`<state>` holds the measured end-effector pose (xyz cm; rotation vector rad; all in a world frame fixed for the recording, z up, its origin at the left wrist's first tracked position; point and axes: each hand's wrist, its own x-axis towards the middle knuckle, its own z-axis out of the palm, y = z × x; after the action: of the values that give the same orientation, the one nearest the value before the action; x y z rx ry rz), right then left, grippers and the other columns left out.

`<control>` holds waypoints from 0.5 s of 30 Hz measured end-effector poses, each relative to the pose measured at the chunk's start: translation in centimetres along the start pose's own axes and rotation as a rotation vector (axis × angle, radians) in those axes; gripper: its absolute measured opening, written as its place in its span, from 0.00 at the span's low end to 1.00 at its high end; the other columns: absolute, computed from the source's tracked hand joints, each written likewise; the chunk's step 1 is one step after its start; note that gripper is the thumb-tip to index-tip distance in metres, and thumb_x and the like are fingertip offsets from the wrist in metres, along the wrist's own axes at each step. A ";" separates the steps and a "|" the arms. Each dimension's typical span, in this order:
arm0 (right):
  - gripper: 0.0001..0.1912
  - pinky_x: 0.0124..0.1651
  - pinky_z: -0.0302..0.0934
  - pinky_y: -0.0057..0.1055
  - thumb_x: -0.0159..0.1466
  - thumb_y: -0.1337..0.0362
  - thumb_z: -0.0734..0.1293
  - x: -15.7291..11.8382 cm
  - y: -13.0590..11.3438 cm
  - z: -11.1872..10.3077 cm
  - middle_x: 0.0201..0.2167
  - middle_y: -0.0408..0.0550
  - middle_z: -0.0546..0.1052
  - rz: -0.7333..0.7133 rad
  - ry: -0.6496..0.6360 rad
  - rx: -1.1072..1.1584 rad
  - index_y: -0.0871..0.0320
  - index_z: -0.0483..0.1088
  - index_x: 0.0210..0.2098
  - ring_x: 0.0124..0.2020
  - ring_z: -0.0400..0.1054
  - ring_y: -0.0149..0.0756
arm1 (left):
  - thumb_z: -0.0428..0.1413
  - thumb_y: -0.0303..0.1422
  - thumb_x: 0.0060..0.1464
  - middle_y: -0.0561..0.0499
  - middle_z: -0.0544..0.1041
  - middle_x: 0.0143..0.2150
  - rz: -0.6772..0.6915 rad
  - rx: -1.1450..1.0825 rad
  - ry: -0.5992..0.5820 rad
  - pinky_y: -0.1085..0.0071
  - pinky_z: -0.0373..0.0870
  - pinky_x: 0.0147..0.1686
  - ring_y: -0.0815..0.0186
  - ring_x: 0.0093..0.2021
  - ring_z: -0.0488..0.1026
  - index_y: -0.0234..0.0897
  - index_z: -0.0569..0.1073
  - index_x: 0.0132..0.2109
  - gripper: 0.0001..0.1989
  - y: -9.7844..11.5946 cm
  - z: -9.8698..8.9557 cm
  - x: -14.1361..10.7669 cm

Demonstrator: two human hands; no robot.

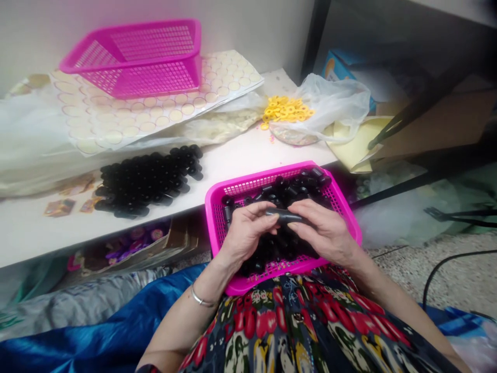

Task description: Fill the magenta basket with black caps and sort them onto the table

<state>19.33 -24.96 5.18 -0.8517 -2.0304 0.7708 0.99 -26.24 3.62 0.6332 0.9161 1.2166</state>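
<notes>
Between my two hands lies a black cylindrical piece (pixel 287 216), held level above a pink basket (pixel 351 228). My left hand (pixel 248 228) pinches its left end between thumb and fingers. Its right end is gripped by the fingers of my right hand (pixel 324 228). Many similar black pieces (pixel 301 186) fill the basket, which rests at my lap against the table's edge. On the white table, to the left, a dense group of black pieces (pixel 147 178) stands packed together.
An upright pink basket (pixel 155 77) sits on printed sheets (pixel 229 77) at the back left. Yellow pieces (pixel 285 110) lie beside a clear plastic bag (pixel 337 98). Below the table is a box with purple items (pixel 134 243). Black metal bars cross the right side.
</notes>
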 end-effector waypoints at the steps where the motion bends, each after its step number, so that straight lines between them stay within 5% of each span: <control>1: 0.11 0.42 0.70 0.34 0.63 0.66 0.65 -0.1 0.1 0.3 0.38 0.50 0.75 0.035 0.012 0.042 0.55 0.71 0.46 0.38 0.71 0.36 | 0.69 0.29 0.38 0.49 0.78 0.28 0.002 0.015 -0.012 0.75 0.71 0.24 0.69 0.25 0.74 0.31 0.79 0.36 0.15 -0.1 0.0 0.0; 5: 0.28 0.30 0.71 0.30 0.52 0.61 0.76 -0.3 0.4 1.7 0.43 0.48 0.71 0.343 0.115 0.369 0.51 0.67 0.50 0.30 0.70 0.31 | 0.68 0.30 0.41 0.49 0.80 0.31 0.025 0.097 -0.092 0.74 0.71 0.28 0.69 0.26 0.73 0.35 0.81 0.39 0.14 -0.3 -0.4 -0.1; 8: 0.35 0.23 0.67 0.26 0.42 0.64 0.80 0.0 0.0 2.3 0.41 0.45 0.71 0.536 0.067 0.670 0.51 0.67 0.48 0.26 0.68 0.27 | 0.68 0.31 0.42 0.51 0.79 0.29 -0.026 0.161 -0.215 0.74 0.70 0.27 0.71 0.23 0.71 0.37 0.82 0.40 0.14 0.0 -1.5 -0.3; 12: 0.26 0.19 0.59 0.22 0.47 0.66 0.77 0.3 -0.8 2.7 0.34 0.42 0.71 0.684 -0.163 0.880 0.55 0.68 0.44 0.22 0.65 0.24 | 0.68 0.32 0.41 0.49 0.80 0.33 -0.073 0.361 -0.399 0.71 0.72 0.31 0.66 0.28 0.74 0.41 0.80 0.46 0.21 1.2 -3.2 -1.2; 15: 0.20 0.21 0.59 0.21 0.50 0.68 0.75 0.3 -1.4 3.8 0.32 0.40 0.72 0.709 -0.205 0.929 0.56 0.68 0.41 0.23 0.65 0.23 | 0.66 0.34 0.46 0.46 0.79 0.39 0.117 0.732 -0.472 0.67 0.72 0.38 0.61 0.37 0.75 0.42 0.79 0.50 0.21 2.1 -3.7 -2.1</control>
<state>15.59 -26.45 4.41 -0.9159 -1.2150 2.0391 -3.43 -27.99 3.94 1.5041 0.9126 0.7482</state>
